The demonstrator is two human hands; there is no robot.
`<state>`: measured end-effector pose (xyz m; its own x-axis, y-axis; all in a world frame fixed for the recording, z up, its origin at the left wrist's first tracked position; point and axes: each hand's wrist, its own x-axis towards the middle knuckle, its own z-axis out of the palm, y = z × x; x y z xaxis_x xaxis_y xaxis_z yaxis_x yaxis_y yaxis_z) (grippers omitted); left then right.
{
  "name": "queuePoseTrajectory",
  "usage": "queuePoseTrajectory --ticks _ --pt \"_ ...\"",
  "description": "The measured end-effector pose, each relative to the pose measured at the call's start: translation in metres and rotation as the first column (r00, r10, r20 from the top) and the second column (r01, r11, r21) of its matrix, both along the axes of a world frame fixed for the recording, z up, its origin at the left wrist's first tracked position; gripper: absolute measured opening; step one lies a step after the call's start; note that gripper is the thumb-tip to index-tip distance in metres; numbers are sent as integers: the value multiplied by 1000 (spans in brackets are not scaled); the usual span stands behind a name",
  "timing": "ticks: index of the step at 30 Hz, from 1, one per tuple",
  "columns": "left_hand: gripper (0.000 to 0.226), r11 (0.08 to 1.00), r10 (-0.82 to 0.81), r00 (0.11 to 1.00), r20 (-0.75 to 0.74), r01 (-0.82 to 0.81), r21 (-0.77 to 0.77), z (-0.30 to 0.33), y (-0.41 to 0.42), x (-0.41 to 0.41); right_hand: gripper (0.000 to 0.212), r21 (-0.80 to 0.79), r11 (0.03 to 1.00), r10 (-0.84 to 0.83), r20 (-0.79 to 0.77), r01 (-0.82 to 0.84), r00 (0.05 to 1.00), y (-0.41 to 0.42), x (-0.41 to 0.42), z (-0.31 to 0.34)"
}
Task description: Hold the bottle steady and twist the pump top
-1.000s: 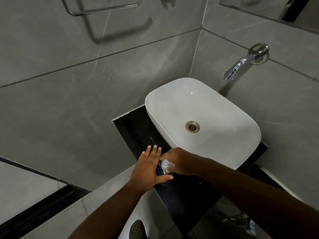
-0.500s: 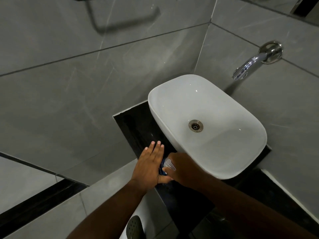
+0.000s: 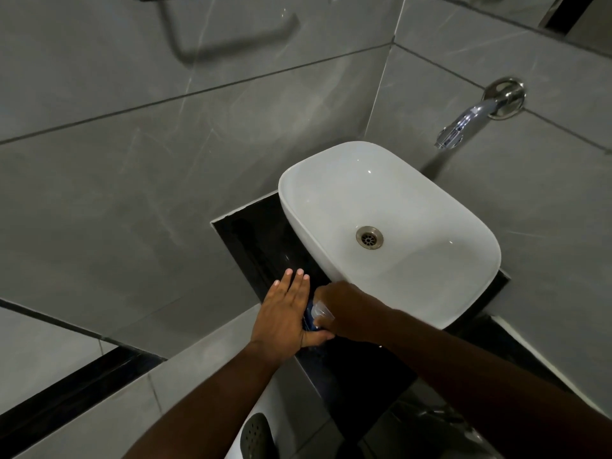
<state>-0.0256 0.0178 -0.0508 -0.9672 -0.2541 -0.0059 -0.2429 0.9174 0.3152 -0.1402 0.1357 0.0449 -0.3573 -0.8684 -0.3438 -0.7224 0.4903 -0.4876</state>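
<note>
While a small blue bottle point(image 3: 310, 318) is gripped by the right hand point(image 3: 344, 309) at the surface's point(image 3: 261, 240) front edge beside the sink point(image 3: 440, 313), the flat left hand point(image 3: 284, 313) is held against it; dispensing seems underway, calling for a steady squeeze.

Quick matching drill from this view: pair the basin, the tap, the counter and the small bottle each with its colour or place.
Things:
1 basin
2 tap
3 counter
4 bottle

Descriptions:
A chrome, on the grey wall tile
B blue, between the two hands
C white, with a metal drain
D black and glossy, under the basin

Pairs: 1-C, 2-A, 3-D, 4-B
</note>
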Motion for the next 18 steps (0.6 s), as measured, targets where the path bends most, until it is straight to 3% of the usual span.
queuePoseTrajectory --ticks 4,8,11,15,18 --pt "115 1000 3 1000 26 -3 3 -2 -1 -1 47 -14 999 -37 31 37 999 6 9 -7" --pt "115 999 1 999 51 1 -36 4 0 0 38 -18 1000 -19 -2 19 1000 8 6 -1" --pt "115 999 22 999 49 -21 -25 9 1 3 48 15 1000 19 -34 -18 999 10 3 4" --pt "118 999 24 998 64 -22 -33 11 1 3 38 19 956 288 -278 -294 916 11 -7 13" --pt "119 999 18 998 61 -16 -47 10 1 2 35 83 911 406 -337 -403 849 10 -11 26"
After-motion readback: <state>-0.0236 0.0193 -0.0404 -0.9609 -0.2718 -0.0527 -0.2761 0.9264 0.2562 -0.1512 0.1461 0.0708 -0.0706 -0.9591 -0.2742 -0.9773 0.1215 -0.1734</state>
